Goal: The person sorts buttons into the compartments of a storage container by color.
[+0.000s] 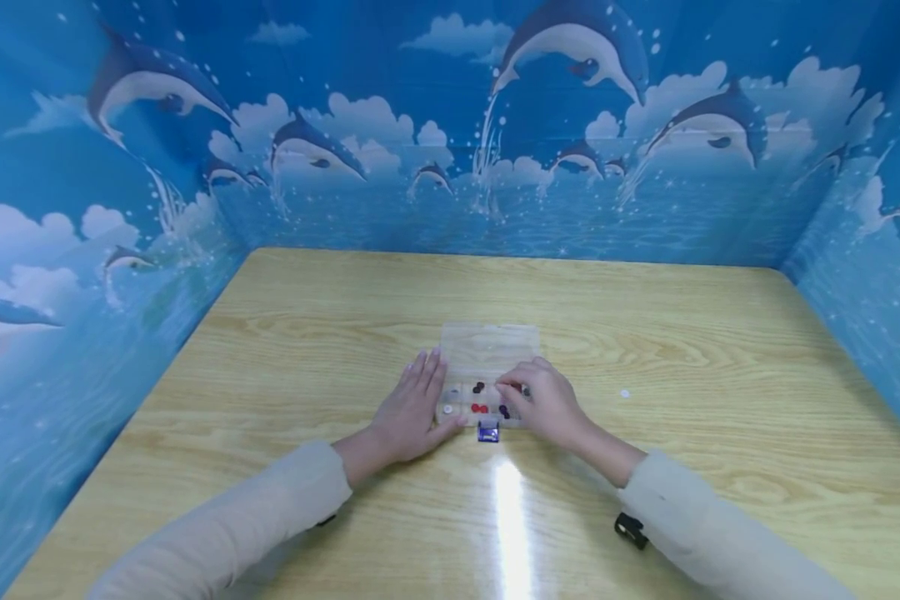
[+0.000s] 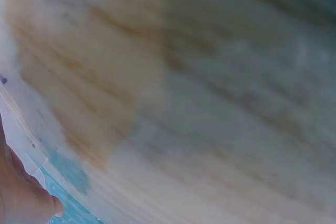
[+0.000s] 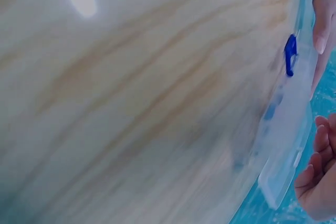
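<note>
A clear plastic compartment box [image 1: 457, 419] lies on the table with its see-through lid [image 1: 490, 348] folded back. Small round pieces sit in its compartments, including red pieces [image 1: 479, 408], black pieces [image 1: 478, 387] and a white piece [image 1: 447, 409]; they look like buttons. A blue latch [image 1: 488, 431] juts from the box's front edge. My left hand [image 1: 411, 414] lies with straight fingers along the box's left side, its thumb at the front corner. Over the right-hand compartments, my right hand [image 1: 547, 402] has its fingers bent and thumb near the fingertips; whether anything is between them is hidden.
The box rests on a wood-grain table [image 1: 330, 308]. Right of the box lies a small white disc [image 1: 625, 393]. A blue curtain with dolphins [image 1: 450, 125] hangs along the back and both sides. Black wrist gear [image 1: 631, 530] shows beneath the right sleeve.
</note>
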A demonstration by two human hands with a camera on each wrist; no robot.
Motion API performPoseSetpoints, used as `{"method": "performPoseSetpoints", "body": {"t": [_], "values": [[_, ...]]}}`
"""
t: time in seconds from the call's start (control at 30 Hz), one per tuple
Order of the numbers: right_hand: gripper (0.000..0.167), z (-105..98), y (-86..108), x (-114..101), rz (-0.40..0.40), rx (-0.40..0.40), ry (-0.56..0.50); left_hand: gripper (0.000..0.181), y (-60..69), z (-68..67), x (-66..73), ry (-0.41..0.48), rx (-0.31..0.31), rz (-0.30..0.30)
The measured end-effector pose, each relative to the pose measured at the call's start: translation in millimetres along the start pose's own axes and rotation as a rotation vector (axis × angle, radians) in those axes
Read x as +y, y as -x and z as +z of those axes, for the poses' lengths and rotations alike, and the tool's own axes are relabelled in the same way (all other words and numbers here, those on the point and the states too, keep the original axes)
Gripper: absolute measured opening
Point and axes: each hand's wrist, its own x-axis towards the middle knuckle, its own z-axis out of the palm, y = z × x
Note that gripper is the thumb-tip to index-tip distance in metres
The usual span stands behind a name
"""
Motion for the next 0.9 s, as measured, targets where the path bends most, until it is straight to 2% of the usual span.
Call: {"method": "performPoseSetpoints", "body": {"t": [0.13, 0.33, 0.57, 0.9], "values": [[0.010, -7.9, 6.8, 10.7, 0.014, 0.011, 0.004, 0.086, 0.1, 0.8, -0.5, 0.009, -0.002, 0.004], [0.010, -17.3, 14.8, 26.4, 0.027, 0.020, 0.046, 0.087, 0.5, 2.5, -1.9, 0.033, 0.028, 0.019], [0.010, -24.1, 22.8, 42.6, 0.019, 0.030, 0.057, 0.087, 0.9, -0.3, -0.9, 0.018, -0.008, 0.001], [0.018, -33.1, 28.9, 51.9, 0.063, 0.001, 0.042, 0.087, 0.9, -1.0, -0.3, 0.022, 0.009, 0.008]]}}
